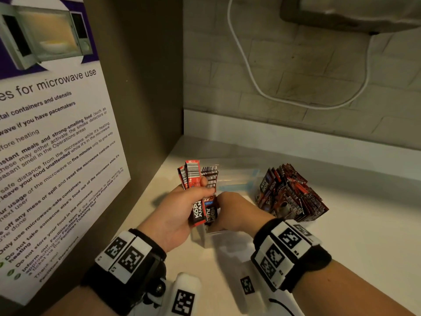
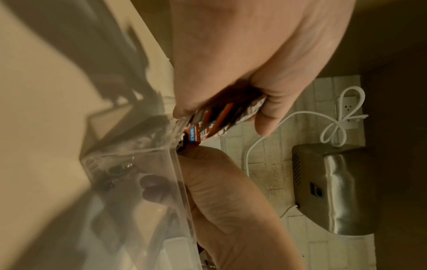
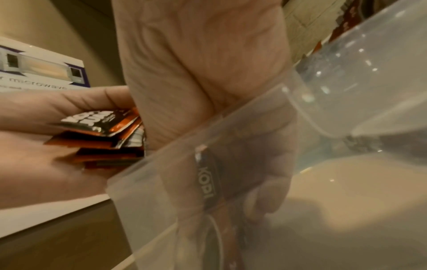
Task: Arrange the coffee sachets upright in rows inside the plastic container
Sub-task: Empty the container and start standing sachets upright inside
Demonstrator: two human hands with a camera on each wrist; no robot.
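The clear plastic container (image 1: 230, 234) sits on the white counter (image 1: 341, 247) right under my wrists, the loose heap of sachets (image 1: 291, 192) just beyond it. My left hand (image 1: 180, 213) grips a fanned bunch of Kopi Juan sachets (image 1: 193, 176); my right hand (image 1: 239, 213) reaches inside, fingers pinching one sachet (image 3: 206, 184) upright. I should seat it square against the wall before I let go.

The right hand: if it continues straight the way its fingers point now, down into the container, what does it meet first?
Probably the container's floor. The right hand reaches down inside the clear container, with a sachet at its fingers; depth through the plastic is unclear.
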